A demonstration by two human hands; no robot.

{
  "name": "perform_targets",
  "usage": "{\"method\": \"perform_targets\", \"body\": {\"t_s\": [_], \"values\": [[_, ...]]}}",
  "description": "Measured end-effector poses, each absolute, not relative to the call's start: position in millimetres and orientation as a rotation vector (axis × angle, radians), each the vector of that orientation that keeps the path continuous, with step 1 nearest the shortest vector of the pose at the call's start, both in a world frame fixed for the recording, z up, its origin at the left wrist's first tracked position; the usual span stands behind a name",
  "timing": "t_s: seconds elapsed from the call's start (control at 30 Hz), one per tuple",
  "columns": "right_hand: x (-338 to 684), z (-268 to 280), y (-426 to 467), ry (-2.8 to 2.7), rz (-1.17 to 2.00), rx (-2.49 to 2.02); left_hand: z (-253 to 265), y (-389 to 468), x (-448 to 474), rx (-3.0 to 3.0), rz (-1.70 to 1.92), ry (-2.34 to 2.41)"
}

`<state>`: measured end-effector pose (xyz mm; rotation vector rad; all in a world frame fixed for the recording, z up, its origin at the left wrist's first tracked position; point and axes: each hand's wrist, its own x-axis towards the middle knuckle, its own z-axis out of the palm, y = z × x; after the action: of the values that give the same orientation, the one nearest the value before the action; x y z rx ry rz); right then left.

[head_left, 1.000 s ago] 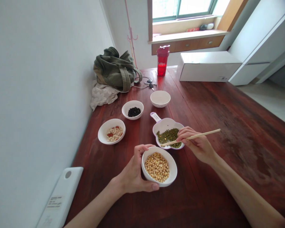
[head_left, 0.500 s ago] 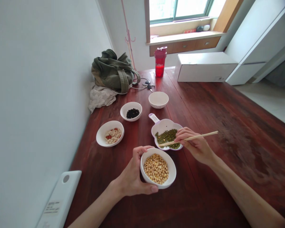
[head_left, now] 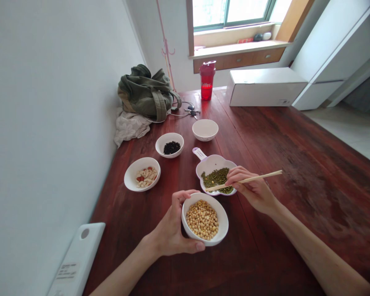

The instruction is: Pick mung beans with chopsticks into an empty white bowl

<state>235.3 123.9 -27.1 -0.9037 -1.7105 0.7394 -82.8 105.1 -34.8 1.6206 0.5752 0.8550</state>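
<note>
My left hand (head_left: 179,230) is wrapped round the side of a white bowl (head_left: 223,218), thumb at its near edge. Soybeans (head_left: 202,219) lie in this bowl, which tilts toward me. Chopsticks (head_left: 262,175) are pinched in my right hand (head_left: 249,187); their tips reach the near left part of a lobed white dish (head_left: 214,161) with a short handle. Green mung beans (head_left: 217,177) cover much of the dish, with a few yellowish bits among them. My right fingers cover the dish's right edge.
Beyond stand a bowl of peeled nuts (head_left: 146,176), a bowl of black beans (head_left: 172,147) and another white bowl (head_left: 205,129). Farther back are keys (head_left: 191,111), a red shaker bottle (head_left: 206,82), a green bag (head_left: 148,92) and a white box (head_left: 265,90). A wall borders the left side.
Both hands, the bowl and the chopsticks stay almost where they were. The whole view has shifted very slightly.
</note>
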Motion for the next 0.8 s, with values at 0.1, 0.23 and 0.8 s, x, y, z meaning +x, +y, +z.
{"method": "perform_targets", "body": {"t_s": [0.1, 0.23, 0.8], "values": [[236.7, -27.0, 123.4, -1.661, 0.76, -0.885, -35.3, 104.9, -83.4, 1.623, 0.853, 0.573], [243.4, -25.5, 123.2, -1.562, 0.759, -0.863, -36.9, 104.4, -84.4, 1.609, 0.857, 0.571], [247.8, -22.3, 125.7, -1.752, 0.571, -0.983, -38.8, 107.1, -86.2, 1.662, 0.843, 0.573]]}}
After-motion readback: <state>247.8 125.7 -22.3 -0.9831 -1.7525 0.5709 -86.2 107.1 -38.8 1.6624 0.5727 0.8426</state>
